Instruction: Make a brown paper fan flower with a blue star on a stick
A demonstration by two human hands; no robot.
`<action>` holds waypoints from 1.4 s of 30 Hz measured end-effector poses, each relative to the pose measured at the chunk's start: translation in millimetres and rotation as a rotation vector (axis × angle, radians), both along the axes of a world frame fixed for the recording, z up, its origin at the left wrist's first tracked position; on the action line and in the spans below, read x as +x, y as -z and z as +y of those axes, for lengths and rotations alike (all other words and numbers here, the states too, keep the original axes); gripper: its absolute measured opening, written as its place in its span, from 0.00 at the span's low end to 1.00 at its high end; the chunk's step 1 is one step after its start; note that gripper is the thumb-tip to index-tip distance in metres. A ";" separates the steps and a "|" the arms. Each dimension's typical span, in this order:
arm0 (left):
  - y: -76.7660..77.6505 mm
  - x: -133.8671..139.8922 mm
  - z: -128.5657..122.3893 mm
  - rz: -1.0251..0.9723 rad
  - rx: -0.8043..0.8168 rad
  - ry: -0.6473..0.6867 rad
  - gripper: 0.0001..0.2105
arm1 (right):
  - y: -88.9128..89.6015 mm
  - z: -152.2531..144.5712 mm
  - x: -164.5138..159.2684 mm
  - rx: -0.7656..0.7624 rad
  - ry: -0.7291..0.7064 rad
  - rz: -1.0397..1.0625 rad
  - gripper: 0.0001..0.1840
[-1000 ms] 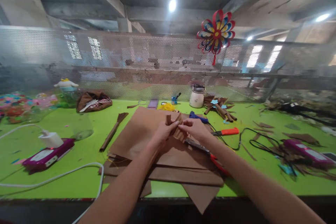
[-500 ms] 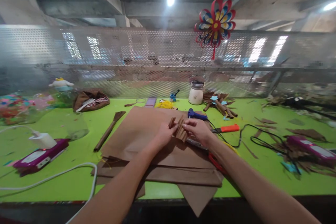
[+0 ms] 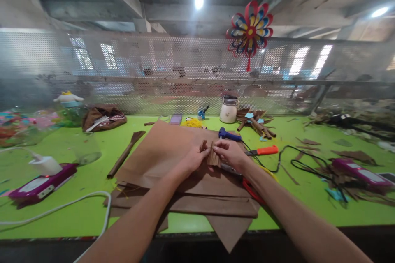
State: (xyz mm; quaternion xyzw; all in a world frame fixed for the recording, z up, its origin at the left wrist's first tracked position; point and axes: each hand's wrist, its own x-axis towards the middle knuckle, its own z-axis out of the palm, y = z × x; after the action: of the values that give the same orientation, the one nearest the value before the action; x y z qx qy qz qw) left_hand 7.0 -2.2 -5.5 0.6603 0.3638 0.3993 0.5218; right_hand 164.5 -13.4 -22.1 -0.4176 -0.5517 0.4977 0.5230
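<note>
Between my two hands is a small piece of pleated brown paper (image 3: pixel 213 158), its folds running up and down. My left hand (image 3: pixel 195 158) is closed on its left side, with a narrow end of brown paper sticking up above the fingers. On the right edge, my right hand (image 3: pixel 230 152) pinches the folds between thumb and fingers. Both hands are above a stack of brown paper sheets (image 3: pixel 154 156). Just behind my right hand lies a blue glue gun (image 3: pixel 228 134). A knife with an orange handle (image 3: pixel 267 150) is to its right.
A rolled paper stick (image 3: pixel 126 155) lies left of the stack. Purple power strips (image 3: pixel 43 185) sit on both sides, with white and black cables across the green table (image 3: pixel 182 224). Behind stand a white jar (image 3: pixel 228 110), a blue bottle (image 3: pixel 201 114) and paper rolls (image 3: pixel 259 125).
The pleated paper has turned slightly, so its folds now stand more upright and face me. Both hands keep their hold in nearly the same place. The whole view has shifted a little.
</note>
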 end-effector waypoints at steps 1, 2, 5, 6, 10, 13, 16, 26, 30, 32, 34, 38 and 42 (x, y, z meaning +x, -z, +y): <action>0.2 -0.2 0.3 0.052 0.036 -0.010 0.09 | 0.9 0.2 -1.3 -0.006 0.015 -0.003 0.16; 0.3 -0.4 0.9 0.122 0.077 -0.023 0.10 | 1.9 0.4 -2.9 -0.017 0.035 -0.004 0.16; 1.7 -1.4 4.1 0.367 0.194 -0.058 0.13 | 4.9 1.2 -7.9 -0.040 0.096 -0.006 0.17; 2.6 -1.7 5.3 0.432 0.217 -0.059 0.13 | 5.7 1.5 -9.2 -0.034 0.109 -0.009 0.17; 6.3 -1.8 7.1 0.515 0.278 -0.031 0.14 | 8.3 3.4 -11.5 0.034 0.139 -0.043 0.16; 7.3 -1.5 5.1 0.482 0.315 0.039 0.14 | 10.5 6.2 -11.0 0.085 0.182 -0.082 0.13; 7.8 -1.1 4.2 0.426 0.310 0.107 0.14 | 11.3 7.6 -10.8 0.150 0.235 -0.143 0.11; 8.4 0.0 8.8 0.333 0.280 0.036 0.15 | 1.0 0.2 -4.3 0.012 0.115 -0.143 0.12; 1.9 -0.9 4.6 0.324 0.280 0.031 0.15 | 0.1 -0.1 -0.7 -0.040 0.073 -0.062 0.11; 0.5 -1.1 3.7 0.340 0.277 0.021 0.15 | -2.3 -2.3 -0.9 -0.075 0.069 -0.054 0.11; 1.0 -0.4 2.9 0.339 0.240 0.031 0.15 | -4.4 -4.6 -2.2 -0.111 0.085 -0.051 0.10; 5.2 2.4 1.8 0.294 0.092 0.140 0.15 | -2.7 -4.3 -4.9 -0.080 0.145 -0.073 0.15; 7.1 2.9 2.5 0.252 0.063 0.174 0.12 | 3.6 1.7 -4.7 0.108 0.165 -0.173 0.21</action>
State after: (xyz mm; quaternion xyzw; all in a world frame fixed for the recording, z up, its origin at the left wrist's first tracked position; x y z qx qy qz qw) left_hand 9.8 0.3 -12.6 0.7502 0.3549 0.2780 0.4836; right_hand 159.8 -11.8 -25.7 -0.4741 -0.5844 0.3846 0.5346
